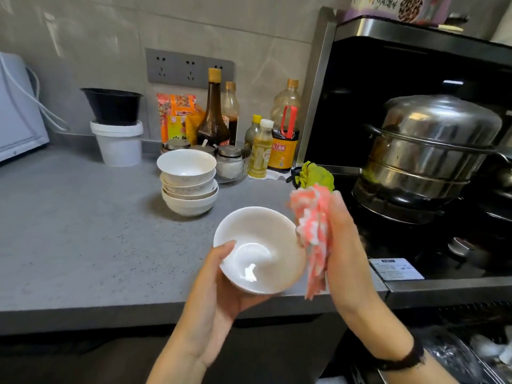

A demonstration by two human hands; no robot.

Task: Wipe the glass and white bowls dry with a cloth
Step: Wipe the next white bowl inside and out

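My left hand (219,289) grips a white bowl (260,245) from below, thumb on its near rim, tilted so its inside faces me above the counter's front edge. My right hand (343,234) holds a bunched pink and white cloth (313,231) against the bowl's right outer rim. A stack of several white bowls (188,181) stands on the grey counter (83,223) behind. A small glass bowl (232,170) sits just right of that stack, among the seasoning jars.
Sauce and oil bottles (213,112) line the back wall. A white tub with a black bowl (116,126) stands at left. A steel steamer pot (432,151) sits on the black stove at right, with a green cloth (315,176) beside it.
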